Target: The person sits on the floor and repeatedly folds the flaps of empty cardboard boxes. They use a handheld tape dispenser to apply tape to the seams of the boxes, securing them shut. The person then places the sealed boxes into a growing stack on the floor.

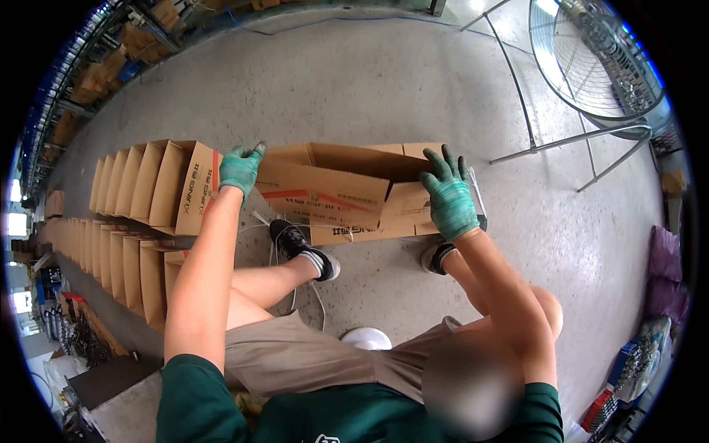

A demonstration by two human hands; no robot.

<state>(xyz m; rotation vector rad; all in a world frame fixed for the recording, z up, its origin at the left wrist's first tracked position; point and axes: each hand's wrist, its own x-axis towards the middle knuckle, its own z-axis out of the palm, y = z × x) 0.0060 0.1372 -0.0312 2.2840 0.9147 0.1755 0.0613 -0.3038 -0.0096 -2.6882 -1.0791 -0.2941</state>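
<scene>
In front of my feet is a brown cardboard box (336,188) with a red stripe, partly unfolded, a dark gap showing between its panels. Beneath it lie more flat cardboard pieces (402,227). My left hand (240,171), in a green glove, is closed at the left end of the box, fingers at the panel's edge. My right hand (450,193), gloved in the same green, rests at the right end with its fingers spread over the cardboard. What lies under the right palm is hidden.
Two rows of standing cardboard boxes (140,184) run along the left. White strapping (295,288) lies loose around my left foot. A large floor fan (591,66) on a metal frame stands at the far right. Purple bags (666,273) sit along the right edge.
</scene>
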